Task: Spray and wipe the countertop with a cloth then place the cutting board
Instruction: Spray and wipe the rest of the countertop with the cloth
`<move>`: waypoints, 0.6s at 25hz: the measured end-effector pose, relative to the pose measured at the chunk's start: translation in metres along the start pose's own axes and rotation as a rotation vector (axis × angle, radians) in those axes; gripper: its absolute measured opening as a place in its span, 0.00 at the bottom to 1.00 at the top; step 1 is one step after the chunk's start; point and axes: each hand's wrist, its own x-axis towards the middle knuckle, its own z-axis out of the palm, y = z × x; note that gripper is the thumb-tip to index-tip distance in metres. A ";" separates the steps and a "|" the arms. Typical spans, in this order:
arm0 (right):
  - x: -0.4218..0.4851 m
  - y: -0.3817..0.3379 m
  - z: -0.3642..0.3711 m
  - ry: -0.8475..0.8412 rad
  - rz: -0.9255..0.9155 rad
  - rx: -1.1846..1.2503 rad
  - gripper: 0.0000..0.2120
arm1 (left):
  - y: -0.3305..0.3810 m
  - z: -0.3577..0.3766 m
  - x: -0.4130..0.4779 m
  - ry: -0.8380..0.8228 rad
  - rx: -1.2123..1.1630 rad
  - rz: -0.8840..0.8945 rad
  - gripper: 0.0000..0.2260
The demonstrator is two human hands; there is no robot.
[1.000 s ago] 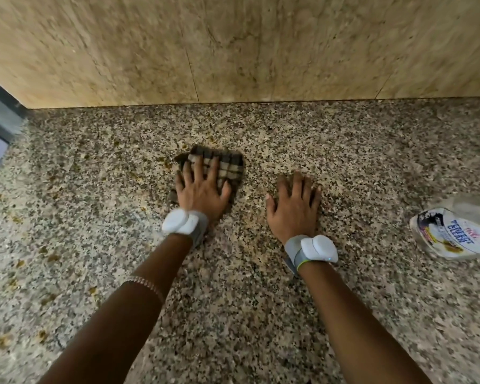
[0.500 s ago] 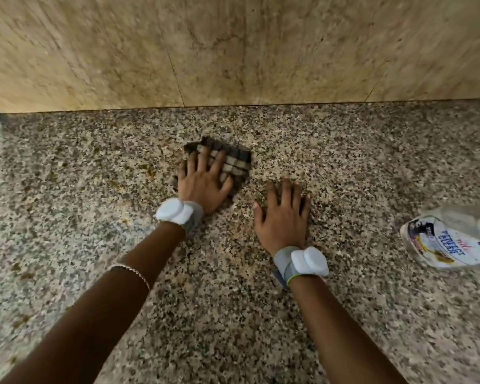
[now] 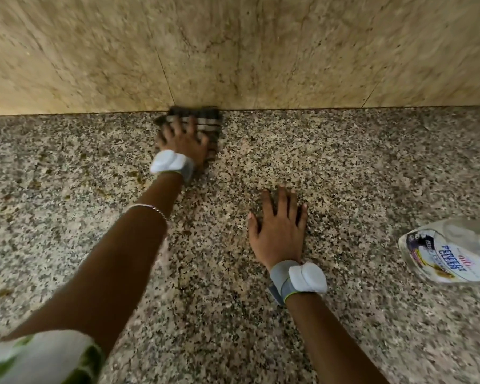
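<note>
- At wall foot: left hand (image 3: 184,139) spread flat on checked cloth (image 3: 205,121), pressing it to table (image 3: 344,162).
- Right hand (image 3: 279,231) splayed, empty, bracing.
- Spray bottle (image 3: 452,250) lies right.
- Wiping step; next, sweep the stained left area. Cutting board unseen.

head cam, looking down, close to countertop (image 3: 344,167)

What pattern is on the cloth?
The cloth is checked, dark brown and beige squares; the head view shows it under the left hand.
</note>
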 end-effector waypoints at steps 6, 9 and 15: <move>0.002 -0.003 -0.001 -0.026 0.006 -0.019 0.30 | 0.025 -0.002 0.009 -0.037 -0.028 -0.057 0.29; 0.001 -0.003 -0.002 -0.004 0.012 -0.012 0.29 | 0.095 0.009 -0.020 -0.133 0.044 0.287 0.29; 0.001 -0.001 -0.004 -0.058 0.003 0.006 0.28 | -0.003 0.004 -0.008 -0.004 -0.002 -0.019 0.28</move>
